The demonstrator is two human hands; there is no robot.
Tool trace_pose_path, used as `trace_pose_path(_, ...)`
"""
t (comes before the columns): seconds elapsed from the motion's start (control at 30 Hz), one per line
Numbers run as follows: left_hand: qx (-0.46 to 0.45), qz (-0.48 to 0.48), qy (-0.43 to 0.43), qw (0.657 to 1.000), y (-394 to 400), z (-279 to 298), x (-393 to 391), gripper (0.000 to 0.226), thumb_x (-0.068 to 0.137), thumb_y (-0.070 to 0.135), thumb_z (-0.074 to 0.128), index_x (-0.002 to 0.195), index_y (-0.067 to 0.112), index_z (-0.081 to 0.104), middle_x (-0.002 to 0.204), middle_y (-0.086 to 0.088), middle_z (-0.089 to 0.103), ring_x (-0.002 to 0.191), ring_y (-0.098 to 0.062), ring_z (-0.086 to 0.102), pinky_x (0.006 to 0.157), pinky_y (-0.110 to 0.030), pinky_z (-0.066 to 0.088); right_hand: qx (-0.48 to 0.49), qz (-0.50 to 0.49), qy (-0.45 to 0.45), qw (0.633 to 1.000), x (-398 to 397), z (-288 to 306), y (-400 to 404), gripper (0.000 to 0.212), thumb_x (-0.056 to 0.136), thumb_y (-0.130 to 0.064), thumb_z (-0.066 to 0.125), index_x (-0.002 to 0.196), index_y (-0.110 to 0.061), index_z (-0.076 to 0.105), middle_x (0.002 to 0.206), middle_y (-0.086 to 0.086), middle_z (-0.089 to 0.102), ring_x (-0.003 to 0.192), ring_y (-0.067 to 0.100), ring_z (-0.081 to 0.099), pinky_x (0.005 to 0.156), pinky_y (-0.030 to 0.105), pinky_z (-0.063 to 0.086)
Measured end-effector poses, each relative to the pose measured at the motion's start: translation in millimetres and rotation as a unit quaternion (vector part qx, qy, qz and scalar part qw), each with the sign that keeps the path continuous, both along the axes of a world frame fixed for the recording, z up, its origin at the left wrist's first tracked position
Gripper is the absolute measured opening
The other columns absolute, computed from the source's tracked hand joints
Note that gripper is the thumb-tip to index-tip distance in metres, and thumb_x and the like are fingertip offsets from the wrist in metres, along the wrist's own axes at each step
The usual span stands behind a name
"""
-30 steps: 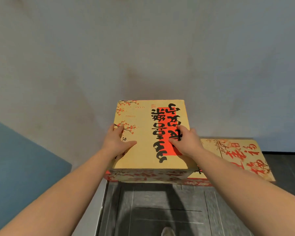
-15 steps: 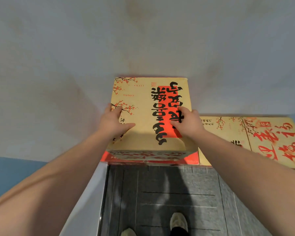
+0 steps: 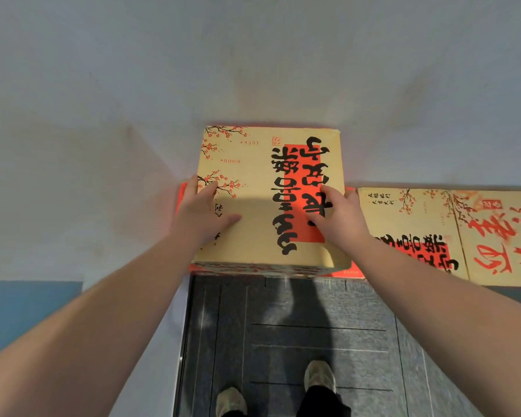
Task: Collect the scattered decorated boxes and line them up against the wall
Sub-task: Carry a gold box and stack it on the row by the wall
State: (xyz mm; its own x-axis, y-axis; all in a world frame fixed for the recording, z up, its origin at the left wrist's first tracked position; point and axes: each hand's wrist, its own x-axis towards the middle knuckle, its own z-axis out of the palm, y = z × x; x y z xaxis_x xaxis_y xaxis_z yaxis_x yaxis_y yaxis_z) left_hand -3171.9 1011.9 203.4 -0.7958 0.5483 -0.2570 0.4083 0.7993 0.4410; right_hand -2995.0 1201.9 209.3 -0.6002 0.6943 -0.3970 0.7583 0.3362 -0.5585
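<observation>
Against the pale wall (image 3: 133,100) stands a yellow decorated box (image 3: 253,188), stacked on a red-edged box (image 3: 348,270) almost wholly hidden beneath it. Right of the stack, two flat boxes (image 3: 418,224) line the wall, the farther cut off by the frame. Left hand (image 3: 203,216) and right hand (image 3: 337,218) press flat on the lid, fingers straight, gripping nothing. Shoes (image 3: 319,376) show below on dark floor.
</observation>
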Motion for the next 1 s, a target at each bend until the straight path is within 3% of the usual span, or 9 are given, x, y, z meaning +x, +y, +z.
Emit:
trace_pose_path(0.27,-0.011,0.018,-0.021,1.000,-10,2,-1,0.091,0.070,0.056,0.074,0.146,0.025,0.034,0.158,-0.002,0.012,0.145,-0.024,0.015,0.114,-0.043,0.024,-0.006,0.005,0.021,1.000,-2,-1,-12,0.070,0.089,-0.034,0.066,0.150,-0.024,0.032,0.140,0.012,0.033,0.125,0.029,0.045,0.108,0.036,0.037)
trace_pose_path(0.47,-0.007,0.032,-0.025,0.999,-25,7,-11,0.090,0.072,0.053,0.074,0.147,0.022,0.034,0.156,0.001,0.015,0.140,-0.022,0.026,0.111,-0.041,0.030,-0.012,0.008,0.018,1.000,-19,2,-26,0.070,0.091,-0.034,0.065,0.151,-0.023,0.030,0.140,0.009,0.032,0.126,0.026,0.045,0.107,0.037,0.039)
trace_pose_path(1.0,-0.029,0.038,-0.037,0.998,-68,11,-58,0.090,0.073,0.049,0.076,0.147,0.022,0.033,0.158,-0.002,0.012,0.143,-0.025,0.021,0.112,-0.046,0.029,-0.023,0.019,0.043,0.999,-62,-5,-74,0.070,0.090,-0.030,0.067,0.150,-0.022,0.031,0.134,0.013,0.034,0.122,0.032,0.046,0.110,0.042,0.039)
